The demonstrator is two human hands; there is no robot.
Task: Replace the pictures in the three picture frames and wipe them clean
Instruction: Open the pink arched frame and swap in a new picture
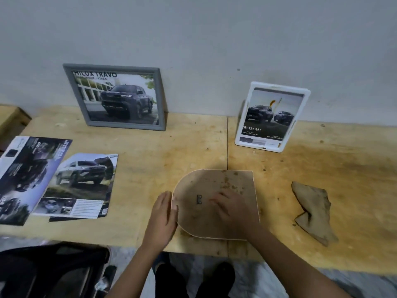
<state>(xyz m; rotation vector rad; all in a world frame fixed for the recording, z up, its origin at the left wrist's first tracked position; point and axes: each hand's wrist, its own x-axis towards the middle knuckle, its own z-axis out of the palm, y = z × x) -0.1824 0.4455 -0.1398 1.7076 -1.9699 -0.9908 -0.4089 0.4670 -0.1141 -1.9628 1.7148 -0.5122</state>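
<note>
Arched frame [236, 183] lies face-down near the table's front edge, backing board up, small metal hanger [199, 199] at its centre. Our left hand [163, 214], fingers straight and together, presses vs. the curved left edge. Our right hand [227, 205] rests on the board, fingers loosely spread; blur hides finer detail. Board looks thin, stiff, light, prob. brittle at the edges. We judge it best held by both side edges, not the hanger. Glass underneath, if any, unseen, so lift flat, no twisting. Cloth [313, 209] lies to the right.
</note>
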